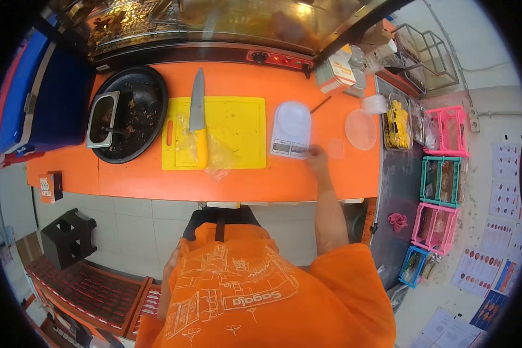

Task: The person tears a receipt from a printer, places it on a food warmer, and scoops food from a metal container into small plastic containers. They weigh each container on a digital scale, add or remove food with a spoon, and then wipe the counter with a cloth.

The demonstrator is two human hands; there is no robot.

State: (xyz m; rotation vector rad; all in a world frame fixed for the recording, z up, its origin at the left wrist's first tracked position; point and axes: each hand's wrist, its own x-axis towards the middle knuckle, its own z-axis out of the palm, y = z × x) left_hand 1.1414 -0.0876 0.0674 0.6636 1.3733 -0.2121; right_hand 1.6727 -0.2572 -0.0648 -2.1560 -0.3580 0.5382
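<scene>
At the lower right corner of a white kitchen scale (pixel 292 124), my right hand (pixel 316 159) has its fingers curled closed against the edge. The scale's round platform holds nothing visible, and its display and buttons face me. My left hand (pixel 169 264) hangs low beside my shirt, mostly hidden, so its fingers cannot be made out. Left of the scale lies a yellow cutting board (pixel 246 133). A large knife with a yellow handle (pixel 201 148) rests across the board, with crumpled clear plastic bags (pixel 219 155) around it.
A black round tray (pixel 148 127) holding a metal pan (pixel 103 119) sits left. Clear round lids (pixel 361 129) lie right of the scale. Beyond them stand a container of yellow pieces (pixel 397 124) and coloured baskets (pixel 441 180). A heated glass display (pixel 226 23) borders the back.
</scene>
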